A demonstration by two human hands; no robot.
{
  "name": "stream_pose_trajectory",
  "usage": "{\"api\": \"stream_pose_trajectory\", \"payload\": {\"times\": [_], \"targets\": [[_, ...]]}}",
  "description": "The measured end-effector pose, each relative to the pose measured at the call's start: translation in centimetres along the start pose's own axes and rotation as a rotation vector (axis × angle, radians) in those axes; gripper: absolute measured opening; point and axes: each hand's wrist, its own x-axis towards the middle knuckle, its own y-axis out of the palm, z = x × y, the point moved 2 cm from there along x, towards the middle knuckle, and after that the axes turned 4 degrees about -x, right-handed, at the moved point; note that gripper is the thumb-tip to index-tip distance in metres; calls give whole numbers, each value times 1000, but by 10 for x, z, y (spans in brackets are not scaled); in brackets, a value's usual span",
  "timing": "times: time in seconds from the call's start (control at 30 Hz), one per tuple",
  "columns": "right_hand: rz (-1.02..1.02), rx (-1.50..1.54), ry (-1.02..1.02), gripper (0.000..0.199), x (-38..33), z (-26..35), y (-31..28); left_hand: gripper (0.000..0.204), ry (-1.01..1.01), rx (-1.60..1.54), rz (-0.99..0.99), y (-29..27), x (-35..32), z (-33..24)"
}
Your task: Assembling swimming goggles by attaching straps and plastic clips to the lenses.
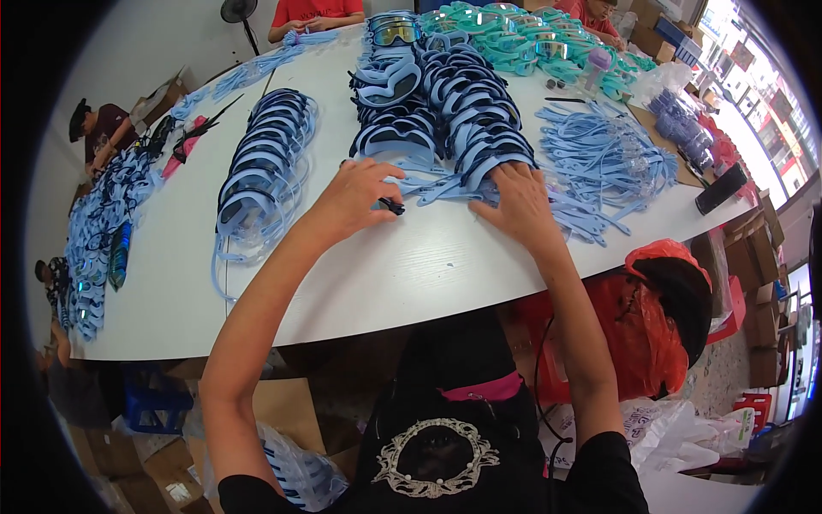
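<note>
Two close-packed rows of light-blue goggles with dark lenses stand in front of me, a left row and a right row. My right hand rests its fingers on the nearest goggles of the right row, thumb spread apart; the fingertips are partly hidden. My left hand is just left of these rows, fingers curled round a small dark piece too small to identify. Light-blue straps lie between my hands. More straps are heaped beyond my right hand.
Another goggles row stands left on the white table. Teal goggles cover the far right. A black cylinder stands by the right edge, near a red plastic bag below. Co-workers work around the table.
</note>
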Motion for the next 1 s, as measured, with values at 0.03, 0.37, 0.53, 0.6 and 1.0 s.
{"api": "stream_pose_trajectory", "payload": {"times": [0.03, 0.37, 0.53, 0.6, 1.0], "targets": [[90, 3, 11, 64, 5, -4, 8, 24, 41, 21, 37, 4, 10, 1], [411, 79, 70, 67, 19, -16, 12, 24, -50, -173, 393, 6, 65, 3], [594, 472, 21, 50, 13, -13, -8, 23, -73, -213, 494, 2, 37, -17], [624, 479, -9, 48, 9, -14, -12, 26, -44, -229, 459, 1, 21, -33], [190, 526, -72, 40, 4, 16, -33, 17, -161, -154, -52, -30, -51, -51]]}}
